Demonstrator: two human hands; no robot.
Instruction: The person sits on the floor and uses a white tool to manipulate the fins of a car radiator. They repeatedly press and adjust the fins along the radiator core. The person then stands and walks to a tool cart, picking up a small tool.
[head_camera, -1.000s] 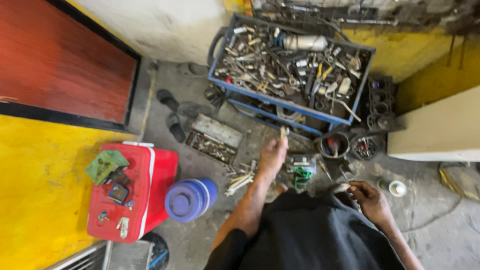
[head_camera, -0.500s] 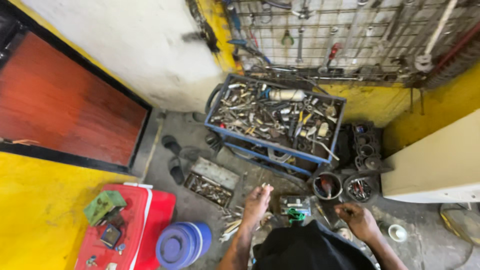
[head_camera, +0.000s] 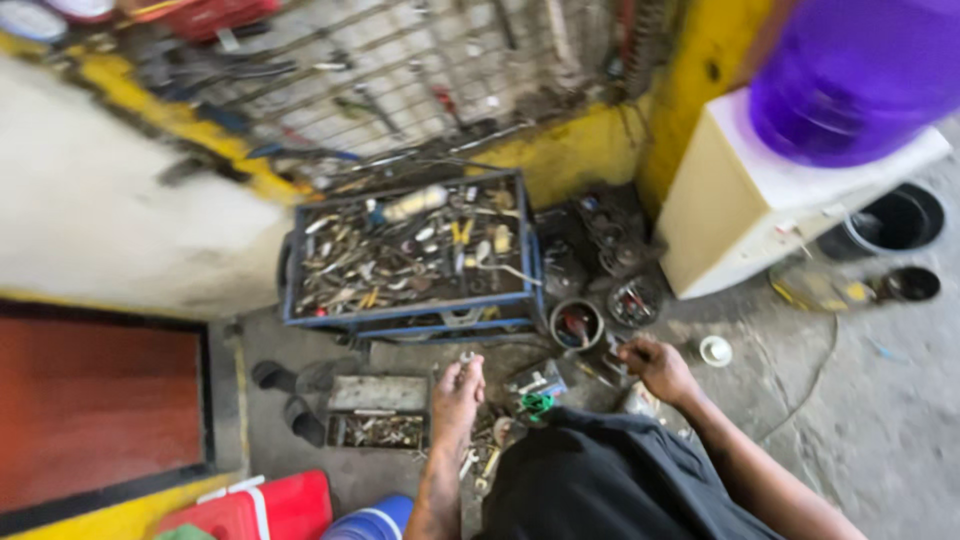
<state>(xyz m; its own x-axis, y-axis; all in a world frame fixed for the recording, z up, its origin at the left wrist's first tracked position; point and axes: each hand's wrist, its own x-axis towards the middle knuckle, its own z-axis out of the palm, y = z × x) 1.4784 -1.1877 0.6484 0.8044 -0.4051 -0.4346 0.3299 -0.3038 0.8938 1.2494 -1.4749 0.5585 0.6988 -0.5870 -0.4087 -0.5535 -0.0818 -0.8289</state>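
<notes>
My left hand reaches forward over the floor, its fingers closed around a small metal piece just below the blue tool cart. That cart is packed with several mixed metal tools. My right hand hovers low on the floor beside a small round tin of parts; its fingers are curled, and what they hold is too blurred to tell. Loose tools and a green-handled item lie between the two hands. My dark-clothed lap fills the bottom centre.
A flat metal tray of small parts sits left of my left hand, with dark sandals beside it. A cream water dispenser carrying a purple bottle stands right. A red cooler and black buckets lie nearby.
The view has swung to the right and tilted up, bringing the water dispenser and purple bottle into sight. Both hands stay low near the cart, the left one still extended forward.
</notes>
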